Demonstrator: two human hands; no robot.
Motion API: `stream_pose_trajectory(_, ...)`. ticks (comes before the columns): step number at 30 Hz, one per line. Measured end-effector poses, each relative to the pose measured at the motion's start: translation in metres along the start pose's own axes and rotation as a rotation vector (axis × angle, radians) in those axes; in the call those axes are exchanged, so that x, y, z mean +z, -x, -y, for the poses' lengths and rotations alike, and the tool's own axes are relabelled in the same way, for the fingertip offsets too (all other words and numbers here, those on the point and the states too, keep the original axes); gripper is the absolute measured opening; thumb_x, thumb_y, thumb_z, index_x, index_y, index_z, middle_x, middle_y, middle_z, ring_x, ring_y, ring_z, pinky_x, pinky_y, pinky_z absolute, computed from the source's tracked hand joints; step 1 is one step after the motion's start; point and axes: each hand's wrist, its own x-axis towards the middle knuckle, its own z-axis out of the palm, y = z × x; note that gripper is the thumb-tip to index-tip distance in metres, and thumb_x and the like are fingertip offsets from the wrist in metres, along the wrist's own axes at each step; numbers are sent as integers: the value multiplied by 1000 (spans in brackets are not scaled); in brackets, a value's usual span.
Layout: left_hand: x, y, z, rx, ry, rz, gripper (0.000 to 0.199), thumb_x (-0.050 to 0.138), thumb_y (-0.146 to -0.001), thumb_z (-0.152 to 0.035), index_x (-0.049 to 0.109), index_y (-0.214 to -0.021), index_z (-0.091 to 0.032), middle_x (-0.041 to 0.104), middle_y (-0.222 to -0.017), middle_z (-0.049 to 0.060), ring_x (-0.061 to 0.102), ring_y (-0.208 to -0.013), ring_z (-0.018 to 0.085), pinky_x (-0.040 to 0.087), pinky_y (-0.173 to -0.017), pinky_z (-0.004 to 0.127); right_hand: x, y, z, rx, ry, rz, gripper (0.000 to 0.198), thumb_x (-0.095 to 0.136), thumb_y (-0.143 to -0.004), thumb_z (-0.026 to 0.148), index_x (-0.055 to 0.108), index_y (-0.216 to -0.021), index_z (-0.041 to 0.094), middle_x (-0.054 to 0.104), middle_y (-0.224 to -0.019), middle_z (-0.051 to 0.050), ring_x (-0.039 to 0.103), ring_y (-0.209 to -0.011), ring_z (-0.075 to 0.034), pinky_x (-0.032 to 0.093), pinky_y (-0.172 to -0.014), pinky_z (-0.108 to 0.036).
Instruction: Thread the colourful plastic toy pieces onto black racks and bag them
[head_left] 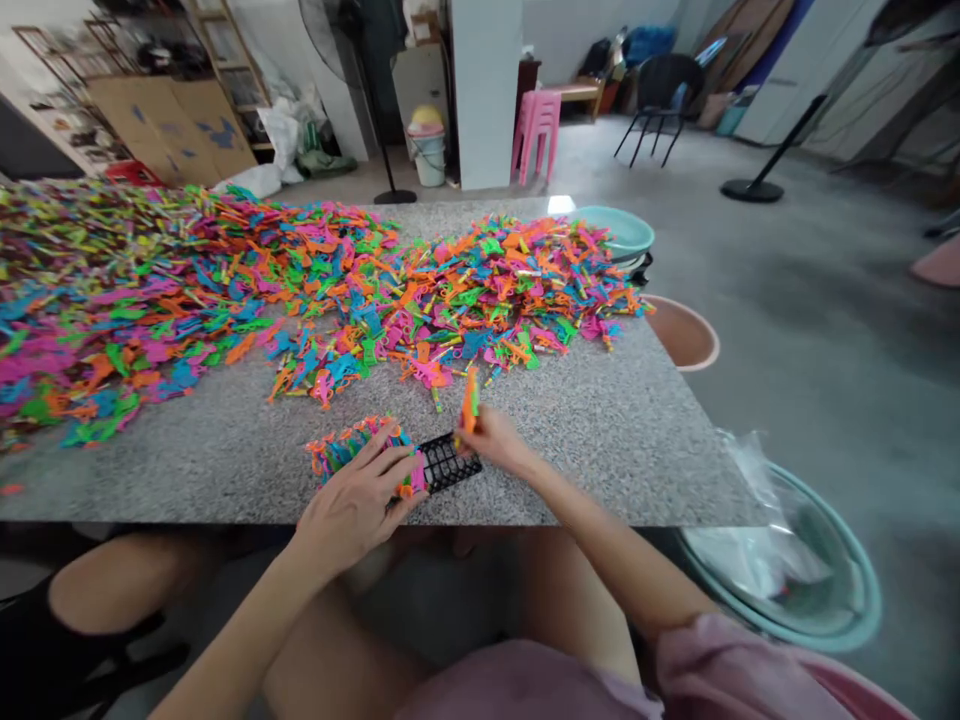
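A black plastic rack with rows of slots (448,462) lies near the table's front edge. Its left part is packed with upright toy guns (330,455) in pink, orange, blue and green. Across these toys rests my left hand (360,490), fingers stretched out and apart, its fingertips by the last filled row. Over the rack's bare right end, my right hand (491,438) is closed around a small orange and green toy gun (469,400), held upright. Whether it holds one piece or more, I cannot tell.
A large heap of loose toy guns (495,290) spreads along the far side of the grey speckled table (600,430) and off to the left. Basins stand by the right edge: a teal one (862,600) with clear bags, a pink one (682,335). A person's knee (127,580) shows at left.
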Motion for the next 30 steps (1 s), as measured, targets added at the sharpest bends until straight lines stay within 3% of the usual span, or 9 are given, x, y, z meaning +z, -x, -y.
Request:
stream_pose_trajectory(3, -2, -2, 1, 14, -4, 8, 29, 50, -97, -36, 62, -117, -19, 66, -118, 7, 40, -139, 29, 40, -114, 47, 38, -13, 16, -78, -26, -30, 15, 68, -75, 17, 64, -90, 19, 71, -80, 0, 67, -75, -15, 49, -69, -23)
stream_pose_trajectory(5, -3, -2, 1, 19, -6, 17, 29, 50, -97, -36, 62, -116, -18, 66, -119, 8, 38, -140, 29, 39, -114, 47, 50, -19, 21, -171, 44, -5, 14, 68, -74, 16, 66, -88, 18, 71, -82, -1, 67, -78, -16, 48, -71, -22)
stream_pose_trajectory(10, -4, -3, -1, 4, -2, 41, 27, 51, -97, -32, 62, -118, -19, 66, -119, 7, 35, -142, 29, 39, -114, 46, 42, -26, 30, -305, 364, 134, 20, 63, -81, 21, 68, -100, 19, 72, -85, -4, 68, -84, -19, 45, -71, -23)
stream_pose_trajectory(14, -6, -6, -3, -9, -44, 25, 27, 53, -95, -34, 64, -116, -20, 60, -132, 9, 31, -144, 33, 31, -116, 57, 35, -31, 46, -378, 486, 227, 27, 63, -83, 21, 67, -110, 19, 74, -95, -8, 68, -91, -21, 46, -72, -25)
stream_pose_trajectory(17, -5, -8, -2, 22, -71, 52, 26, 50, -96, -35, 65, -112, -20, 49, -147, 8, 31, -144, 33, 31, -116, 58, 42, -24, 52, -373, 509, 202, 27, 58, -87, 21, 66, -113, 17, 74, -98, -10, 69, -90, -22, 48, -72, -26)
stream_pose_trajectory(20, -2, -7, 1, 31, -87, 64, 29, 49, -97, -36, 64, -115, -19, 52, -145, 9, 35, -142, 32, 38, -113, 53, 44, -15, 44, -348, 514, 110, 29, 54, -91, 21, 62, -118, 17, 74, -96, -9, 69, -89, -20, 50, -74, -25)
stream_pose_trajectory(23, 0, -6, 3, 24, -116, 30, 32, 49, -97, -38, 63, -116, -18, 57, -139, 11, 35, -142, 33, 39, -112, 55, 23, -19, 26, -323, 507, -43, 35, 53, -93, 21, 55, -128, 19, 67, -122, -9, 62, -112, -18, 48, -91, -25)
stream_pose_trajectory(26, 1, -4, 2, 27, -134, -4, 32, 49, -97, -40, 64, -115, -18, 57, -139, 11, 32, -144, 33, 41, -111, 55, -13, -27, 0, -273, 541, -206, 39, 49, -97, 25, 49, -135, 14, 48, -146, -16, 40, -138, -25, 37, -110, -39)
stream_pose_trajectory(30, 2, -4, 2, 36, -154, -44, 32, 48, -97, -39, 65, -114, -18, 58, -139, 11, 30, -144, 34, 42, -109, 56, -38, -4, -36, -318, 615, -180, 21, 53, -96, 28, 64, -107, 13, 65, -122, -16, 41, -137, -26, 36, -111, -41)
